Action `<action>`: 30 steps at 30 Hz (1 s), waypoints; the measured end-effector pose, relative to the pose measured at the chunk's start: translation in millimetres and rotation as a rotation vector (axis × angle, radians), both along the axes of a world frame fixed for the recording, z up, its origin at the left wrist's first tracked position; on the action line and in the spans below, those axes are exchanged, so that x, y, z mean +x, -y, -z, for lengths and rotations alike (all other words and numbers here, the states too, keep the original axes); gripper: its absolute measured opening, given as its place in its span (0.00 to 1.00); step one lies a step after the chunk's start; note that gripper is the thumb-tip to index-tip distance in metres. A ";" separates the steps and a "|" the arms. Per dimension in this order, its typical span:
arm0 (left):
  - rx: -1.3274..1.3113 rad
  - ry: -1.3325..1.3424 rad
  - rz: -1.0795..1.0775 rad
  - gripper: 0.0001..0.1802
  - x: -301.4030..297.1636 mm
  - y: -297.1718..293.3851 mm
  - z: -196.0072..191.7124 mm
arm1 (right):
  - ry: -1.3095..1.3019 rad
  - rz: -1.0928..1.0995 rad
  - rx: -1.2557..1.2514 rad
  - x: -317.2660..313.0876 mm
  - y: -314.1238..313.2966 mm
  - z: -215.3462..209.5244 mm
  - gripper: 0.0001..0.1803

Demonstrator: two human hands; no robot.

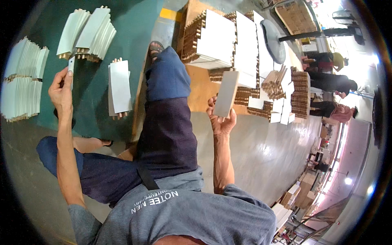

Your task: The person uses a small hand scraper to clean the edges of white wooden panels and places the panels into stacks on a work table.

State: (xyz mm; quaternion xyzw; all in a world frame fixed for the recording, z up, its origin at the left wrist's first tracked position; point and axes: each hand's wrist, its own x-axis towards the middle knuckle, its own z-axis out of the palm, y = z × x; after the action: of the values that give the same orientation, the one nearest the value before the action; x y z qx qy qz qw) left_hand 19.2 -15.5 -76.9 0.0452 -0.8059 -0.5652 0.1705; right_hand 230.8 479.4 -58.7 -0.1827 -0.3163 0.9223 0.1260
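My left hand is raised over the green surface, its fingers pinching a narrow white strip with a small dark hole near its top. What kind of piece this strip is I cannot make out. On the other side, my right hand grips a small flat board by its lower end. The board has a pale grey-white face and a bare wood edge, and is held upright, slightly tilted. A short pile of white boards with wooden pegs at the ends lies between my hands on the green surface.
Fanned stacks of white boards lie at the far left, with more stacks at the left edge. Tall board stacks stand on a brown wooden base ahead right. A fan and several people are beyond.
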 end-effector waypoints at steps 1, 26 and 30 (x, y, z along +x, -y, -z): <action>0.003 -0.030 -0.006 0.11 2.6 -0.2 -12.1 | -0.061 -0.005 -0.006 -10.5 7.6 -10.9 0.44; 0.172 -0.325 -0.038 0.09 24.8 15.9 -85.3 | -0.132 -1.029 -0.093 -196.5 272.2 -79.4 0.36; 0.088 -0.325 -0.044 0.09 21.9 17.4 -87.0 | -0.061 -1.108 0.003 -182.3 287.8 -58.8 0.33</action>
State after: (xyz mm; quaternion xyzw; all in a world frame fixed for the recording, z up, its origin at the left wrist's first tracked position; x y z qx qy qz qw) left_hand 41.2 -33.0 10.1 -0.0220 -0.7410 -0.5959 0.3087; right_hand 48.5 191.6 0.1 0.0379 -0.3624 0.8551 -0.3687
